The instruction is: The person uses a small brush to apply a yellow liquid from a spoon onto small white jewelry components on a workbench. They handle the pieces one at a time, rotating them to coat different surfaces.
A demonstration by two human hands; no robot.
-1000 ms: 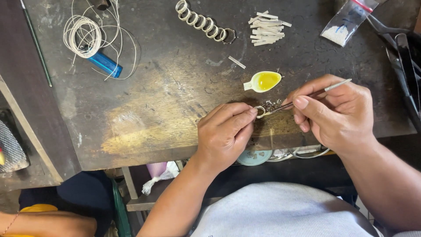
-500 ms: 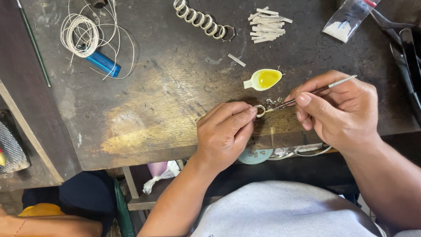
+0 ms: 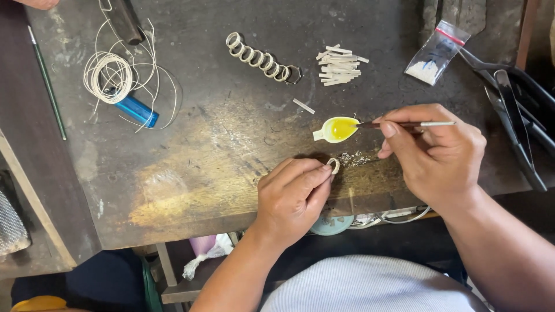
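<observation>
Fingertips of the left hand (image 3: 292, 199) pinch a small metal ring (image 3: 333, 165) upright against the worn workbench (image 3: 202, 167), beside a scatter of tiny metal filings (image 3: 354, 159). Just beyond, the right hand (image 3: 436, 153) grips a thin brush (image 3: 404, 123) between thumb and fingers, its tip dipped in yellow liquid in a small white spoon-shaped dish (image 3: 335, 129). Farther back lie a row of metal rings (image 3: 260, 58), a pile of short metal strips (image 3: 340, 65), a small plastic bag (image 3: 436, 53), coiled white wire (image 3: 110, 75) and a blue lighter (image 3: 136, 110).
</observation>
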